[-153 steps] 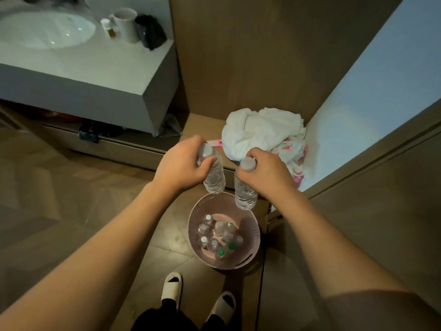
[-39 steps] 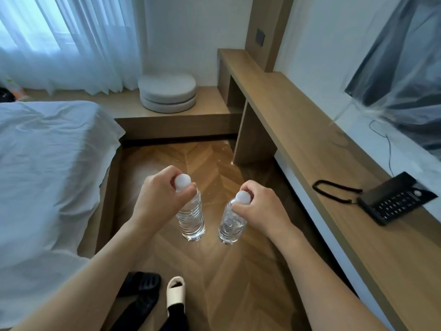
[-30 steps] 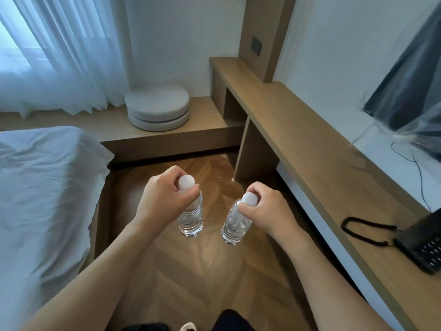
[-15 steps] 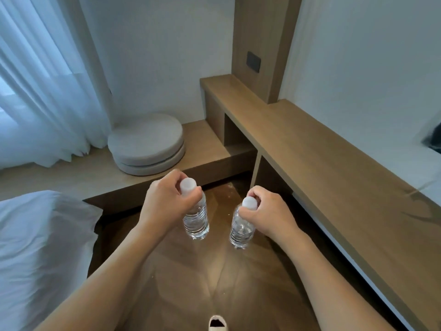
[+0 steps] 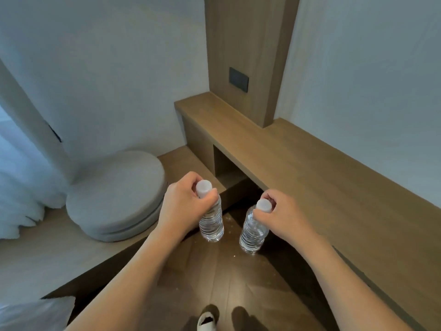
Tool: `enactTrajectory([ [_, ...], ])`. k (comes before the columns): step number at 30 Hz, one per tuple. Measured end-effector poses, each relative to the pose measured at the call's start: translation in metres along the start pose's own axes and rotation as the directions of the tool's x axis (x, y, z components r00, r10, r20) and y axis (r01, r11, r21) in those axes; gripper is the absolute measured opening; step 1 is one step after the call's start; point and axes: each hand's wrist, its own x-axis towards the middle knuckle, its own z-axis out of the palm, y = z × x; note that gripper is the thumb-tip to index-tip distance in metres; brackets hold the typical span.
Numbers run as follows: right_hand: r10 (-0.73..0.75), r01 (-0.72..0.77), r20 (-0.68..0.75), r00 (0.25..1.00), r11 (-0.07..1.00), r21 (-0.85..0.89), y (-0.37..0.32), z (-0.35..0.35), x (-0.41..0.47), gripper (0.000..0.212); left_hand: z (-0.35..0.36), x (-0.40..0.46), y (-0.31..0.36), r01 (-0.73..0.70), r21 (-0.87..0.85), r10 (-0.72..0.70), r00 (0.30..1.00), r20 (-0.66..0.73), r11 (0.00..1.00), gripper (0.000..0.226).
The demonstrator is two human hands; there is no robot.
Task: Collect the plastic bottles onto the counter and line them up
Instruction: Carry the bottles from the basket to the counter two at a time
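- Two plastic bottles are in view, one in each hand, both hanging upright over the wooden floor (image 5: 226,278) and not yet on the counter (image 5: 310,168).
- One bottle, the left bottle (image 5: 212,220), is held by the left hand (image 5: 183,206); its grip is curled tight round the neck just under the white cap, so the clear body dangles free below.
- The right bottle (image 5: 253,231) is held the same way by the right hand (image 5: 284,217), fingers and thumb closed round the neck at the cap.
- Holding by the neck probably lets each bottle be set down on its base without shifting the grip.
- Both bottles are kept a little apart, which likely stops them knocking together while carried.
- One long counter runs along the right wall, just beside the right hand; no bottles show on the stretch in view.
- Two round cushions (image 5: 114,199) lie stacked on the low platform (image 5: 35,254) at the left.
- One dark switch plate (image 5: 238,79) sits on the wooden panel above the counter.
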Motion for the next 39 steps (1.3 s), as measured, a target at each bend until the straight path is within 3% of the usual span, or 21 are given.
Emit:
enactTrajectory([
  [15,0.218,-0.192,-0.191,0.957,0.97,0.148,0.003,-0.033,0.245,0.017,0.086,0.297,-0.014,-0.142,-0.052,0.15,0.968,0.202,0.988,0.021],
  [22,0.311,-0.264,-0.263,0.913,0.943,0.201,0.016,-0.053,0.32,0.018,0.132,0.396,-0.001,-0.237,-0.062,0.242,0.897,0.37,0.97,0.02],
  [29,0.435,-0.361,-0.4,0.807,0.899,0.25,0.035,-0.068,0.382,0.018,0.194,0.477,0.017,-0.33,-0.129,0.347,0.773,0.531,0.935,0.021],
  [39,0.528,-0.448,-0.526,0.666,0.848,0.283,0.052,-0.084,0.434,0.02,0.27,0.551,0.038,-0.43,-0.214,0.468,0.666,0.581,0.877,0.02],
])
